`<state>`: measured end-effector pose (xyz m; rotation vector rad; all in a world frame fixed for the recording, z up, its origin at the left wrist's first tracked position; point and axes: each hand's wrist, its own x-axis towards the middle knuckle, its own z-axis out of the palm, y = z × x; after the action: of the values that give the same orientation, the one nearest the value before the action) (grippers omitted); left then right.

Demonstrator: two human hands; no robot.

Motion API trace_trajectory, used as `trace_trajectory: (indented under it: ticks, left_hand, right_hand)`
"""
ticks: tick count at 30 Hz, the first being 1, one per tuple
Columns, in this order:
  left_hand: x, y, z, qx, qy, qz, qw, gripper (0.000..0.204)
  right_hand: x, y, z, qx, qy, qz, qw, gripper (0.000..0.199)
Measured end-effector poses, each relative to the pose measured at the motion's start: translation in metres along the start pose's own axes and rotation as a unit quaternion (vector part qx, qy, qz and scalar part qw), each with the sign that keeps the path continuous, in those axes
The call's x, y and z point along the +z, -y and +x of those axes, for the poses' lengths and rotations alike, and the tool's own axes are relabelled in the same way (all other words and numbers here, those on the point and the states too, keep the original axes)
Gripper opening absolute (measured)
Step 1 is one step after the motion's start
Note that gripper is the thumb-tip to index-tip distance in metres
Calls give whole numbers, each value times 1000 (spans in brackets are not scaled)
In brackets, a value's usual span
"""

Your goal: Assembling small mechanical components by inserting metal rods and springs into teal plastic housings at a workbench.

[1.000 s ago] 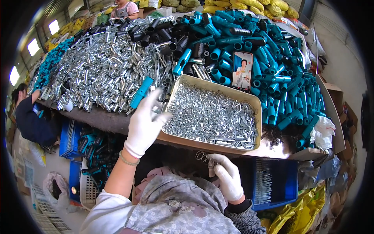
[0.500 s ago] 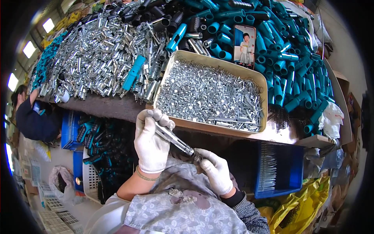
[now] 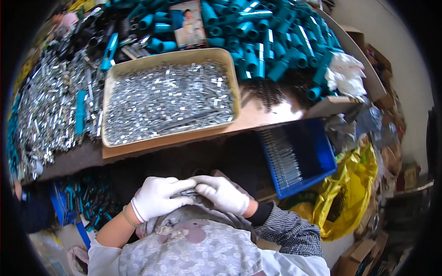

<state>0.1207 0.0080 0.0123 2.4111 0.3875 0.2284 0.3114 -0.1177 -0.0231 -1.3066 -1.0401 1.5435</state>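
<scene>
My two hands, in white gloves, meet low in front of my apron. My left hand (image 3: 160, 197) has its fingers closed around a slotted silver metal tube (image 3: 185, 193), of which only a short stretch shows between the gloves. My right hand (image 3: 223, 193) is closed over the tube's other end, and its fingers hide that end. Beyond the hands, on the bench, stands a cream tray (image 3: 170, 55) heaped with small shiny metal pins and bits.
Silver metal parts (image 3: 55, 106) pile up left of the tray; teal tubes (image 3: 251, 60) lie behind and right. Dark springs (image 3: 263, 94) lie by the bench edge. Below right are a blue bin (image 3: 328, 158) with metal rods and a yellow bag (image 3: 352, 193). Another person (image 3: 64, 18) is at far left.
My view has swung right, so the tray appears further left. My hands have drawn together and lower toward my lap, and the tube, earlier in plain sight, is now mostly covered.
</scene>
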Motion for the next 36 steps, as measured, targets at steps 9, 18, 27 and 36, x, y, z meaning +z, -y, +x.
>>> trace_trajectory:
  ticks: [9,18,27,36]
  left_hand:
    - [41,-2,-5,-69,-81,-95,990,31]
    - [62,2,-13,-182,-124,-186,958,32]
    - [56,-8,-18,-189,-142,-171,956,33]
    - [46,7,-24,-287,-82,-194,935,41]
  right_hand:
    - [-121,-63,-47,-113,-349,-258,894,14]
    - [-245,-145,-30,-37,-367,-646,668,15]
    - [-260,-144,-22,43,-267,-702,659,12]
    - [-129,-29,-41,-92,-337,89,933,11]
